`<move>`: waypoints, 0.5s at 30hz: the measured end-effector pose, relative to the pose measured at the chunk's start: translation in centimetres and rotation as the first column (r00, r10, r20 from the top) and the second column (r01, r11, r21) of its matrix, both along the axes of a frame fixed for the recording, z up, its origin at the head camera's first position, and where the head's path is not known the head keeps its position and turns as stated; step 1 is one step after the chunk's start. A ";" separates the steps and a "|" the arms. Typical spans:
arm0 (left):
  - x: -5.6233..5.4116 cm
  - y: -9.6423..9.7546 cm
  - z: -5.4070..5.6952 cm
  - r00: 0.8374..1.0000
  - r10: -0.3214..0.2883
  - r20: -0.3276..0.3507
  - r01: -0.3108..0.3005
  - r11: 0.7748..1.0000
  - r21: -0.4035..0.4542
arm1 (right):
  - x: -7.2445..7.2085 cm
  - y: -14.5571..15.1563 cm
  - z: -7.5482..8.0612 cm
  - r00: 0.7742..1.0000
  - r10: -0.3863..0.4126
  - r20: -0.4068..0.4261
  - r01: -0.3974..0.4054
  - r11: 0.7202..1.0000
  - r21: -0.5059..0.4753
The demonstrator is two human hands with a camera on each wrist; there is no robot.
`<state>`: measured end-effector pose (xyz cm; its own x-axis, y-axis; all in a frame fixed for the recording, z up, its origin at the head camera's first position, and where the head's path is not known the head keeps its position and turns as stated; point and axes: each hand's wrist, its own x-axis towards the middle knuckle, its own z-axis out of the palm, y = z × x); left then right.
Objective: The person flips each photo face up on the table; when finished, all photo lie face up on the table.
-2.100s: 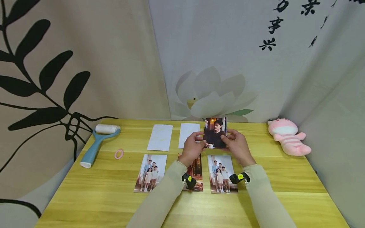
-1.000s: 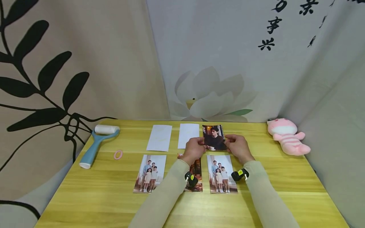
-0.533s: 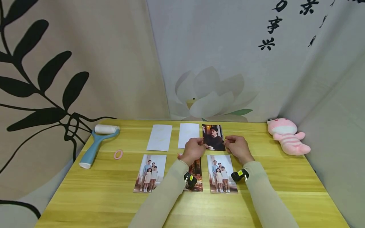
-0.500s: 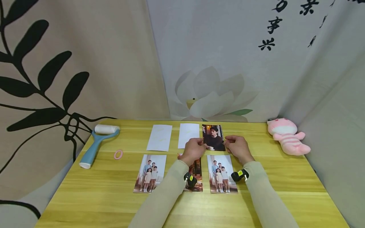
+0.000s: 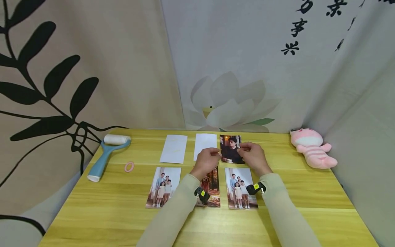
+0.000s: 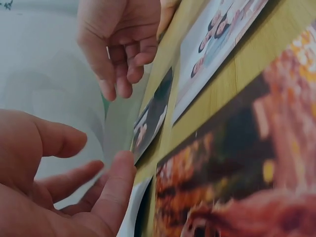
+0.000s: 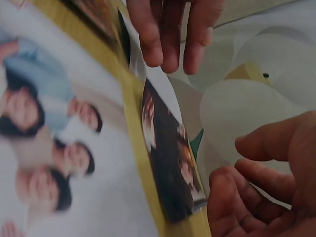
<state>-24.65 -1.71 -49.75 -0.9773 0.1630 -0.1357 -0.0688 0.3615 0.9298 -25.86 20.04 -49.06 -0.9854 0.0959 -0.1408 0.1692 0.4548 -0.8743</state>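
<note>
A portrait photo point(image 5: 229, 153) of a person in a dark top lies face up in the back row on the table. My left hand point(image 5: 206, 161) hovers off its left edge, thumb and fingers parted with nothing between them in the left wrist view. Over the photo's right side is my right hand point(image 5: 254, 158), its loosely bent fingers holding nothing in the right wrist view. Two white cards point(image 5: 173, 149) lie left of the portrait. In the front row, an autumn-coloured photo point(image 5: 213, 188), partly hidden by my left arm, lies between two matching family photos point(image 5: 240, 188).
A blue-handled lint roller point(image 5: 108, 156) lies at the back left of the wooden table point(image 5: 108, 212), with a pink ring point(image 5: 129, 166) beside it. At the back right sits a pink plush toy point(image 5: 313, 147). A printed curtain point(image 5: 228, 61) hangs behind the table.
The portrait photo was lowered from both hands onto the table beside the white cards. Since then both hands have let go; the right hand has shifted up and left over it.
</note>
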 end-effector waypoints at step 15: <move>-0.5 -4.2 0.4 0.989 0.145 -0.042 -0.143 0.989 0.027 | 0.0 -4.7 0.0 0.988 0.117 -0.102 -0.118 0.993 -0.009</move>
